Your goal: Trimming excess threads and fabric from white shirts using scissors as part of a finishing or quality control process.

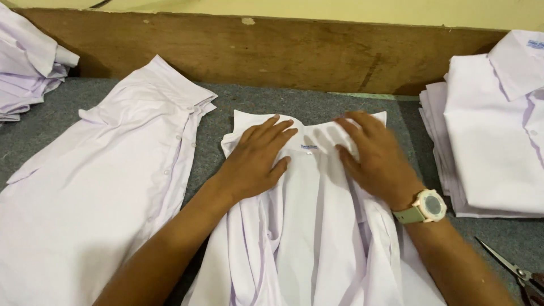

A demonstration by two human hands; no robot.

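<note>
A white shirt (314, 226) lies in front of me on the grey felt table (317, 107), collar toward the far side. My left hand (255, 158) rests flat on the left side of the collar, fingers spread. On the right side of the collar my right hand (377, 158) presses down flat; a pale watch with a green strap (425, 207) is on that wrist. Neither hand grips the cloth; both only press on it.
Another white shirt (102, 187) lies spread out at the left. A stack of folded white shirts (493, 130) sits at the right, another pile (28, 62) at the far left. Scissors (518, 275) lie at the lower right. A wooden board (283, 51) backs the table.
</note>
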